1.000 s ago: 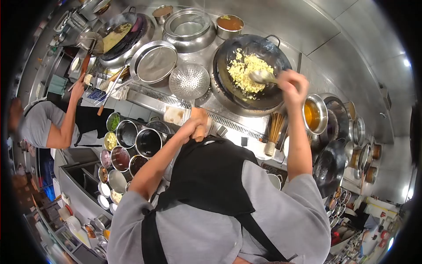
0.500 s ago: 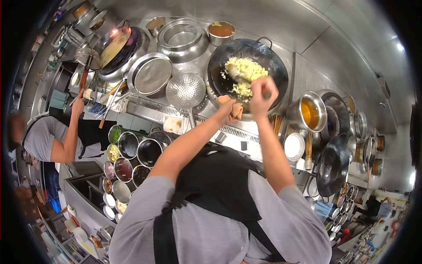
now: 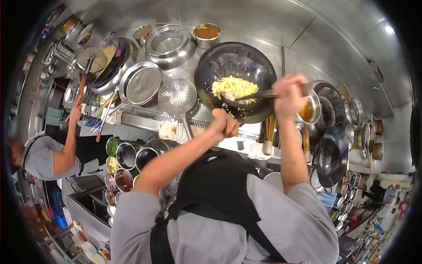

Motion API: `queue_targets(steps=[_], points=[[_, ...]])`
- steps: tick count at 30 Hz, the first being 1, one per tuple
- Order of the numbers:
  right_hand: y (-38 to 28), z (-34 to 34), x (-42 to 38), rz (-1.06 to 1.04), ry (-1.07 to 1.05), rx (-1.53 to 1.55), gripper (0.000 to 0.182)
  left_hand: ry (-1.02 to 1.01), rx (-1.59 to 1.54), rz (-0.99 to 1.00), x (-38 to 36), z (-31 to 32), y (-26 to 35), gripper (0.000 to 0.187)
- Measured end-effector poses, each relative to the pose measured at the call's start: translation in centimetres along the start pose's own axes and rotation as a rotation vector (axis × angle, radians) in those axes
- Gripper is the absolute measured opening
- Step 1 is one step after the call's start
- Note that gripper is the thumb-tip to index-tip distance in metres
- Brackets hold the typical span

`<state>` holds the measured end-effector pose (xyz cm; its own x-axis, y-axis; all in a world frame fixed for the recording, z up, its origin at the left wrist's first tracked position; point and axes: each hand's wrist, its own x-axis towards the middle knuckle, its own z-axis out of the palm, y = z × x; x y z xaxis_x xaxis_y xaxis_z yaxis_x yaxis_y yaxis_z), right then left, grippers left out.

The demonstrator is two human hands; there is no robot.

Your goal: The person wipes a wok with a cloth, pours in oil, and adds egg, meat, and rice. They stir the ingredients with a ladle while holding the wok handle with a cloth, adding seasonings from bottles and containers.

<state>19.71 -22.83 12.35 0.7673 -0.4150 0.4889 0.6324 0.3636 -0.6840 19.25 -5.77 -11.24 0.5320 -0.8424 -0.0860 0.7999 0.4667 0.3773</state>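
Observation:
A black wok (image 3: 235,55) holds yellow-white crumbly food (image 3: 235,86) that looks like scrambled egg or rice. My left hand (image 3: 226,124) is closed at the wok's near rim, gripping it with a brownish cloth that mostly hides behind the fingers. The wok tilts toward me. My right hand (image 3: 291,97), blurred by motion, is wrapped round the handle of a ladle (image 3: 257,94). The ladle's head dips into the food, and its handle runs out over the wok's right rim.
A perforated strainer (image 3: 177,95) and a mesh sieve (image 3: 144,85) lie left of the wok. A pot of orange liquid (image 3: 311,108) stands right, beside bamboo brushes (image 3: 268,136). Ingredient tins (image 3: 126,156) line the left. A co-worker (image 3: 52,154) handles a long-handled strainer at another wok.
My right hand has moved right, away from the wok's centre, drawing the ladle's handle flatter. The wok has tipped toward me, and the food has gathered nearer its middle.

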Motion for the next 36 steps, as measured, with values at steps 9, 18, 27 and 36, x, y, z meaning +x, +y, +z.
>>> queue_targets(steps=[9,18,27,36], points=[[2.4,-1.6,4.7,0.003,-0.246,-0.156,0.021,0.720,-0.041,-0.171,-4.3,2.8,-4.3,0.027],[1.7,3.7,10.0,-0.109,-0.347,-0.138,0.017,0.244,0.113,-0.008,-0.6,-11.8,-5.8,0.015],[-5.7,1.7,6.0,0.038,-0.200,-0.003,0.038,0.482,0.049,0.087,2.2,-4.6,-1.2,0.022],[1.2,-2.5,2.5,-0.411,-0.195,-0.104,0.033,0.380,0.342,-0.069,7.0,-10.9,0.0,0.030]])
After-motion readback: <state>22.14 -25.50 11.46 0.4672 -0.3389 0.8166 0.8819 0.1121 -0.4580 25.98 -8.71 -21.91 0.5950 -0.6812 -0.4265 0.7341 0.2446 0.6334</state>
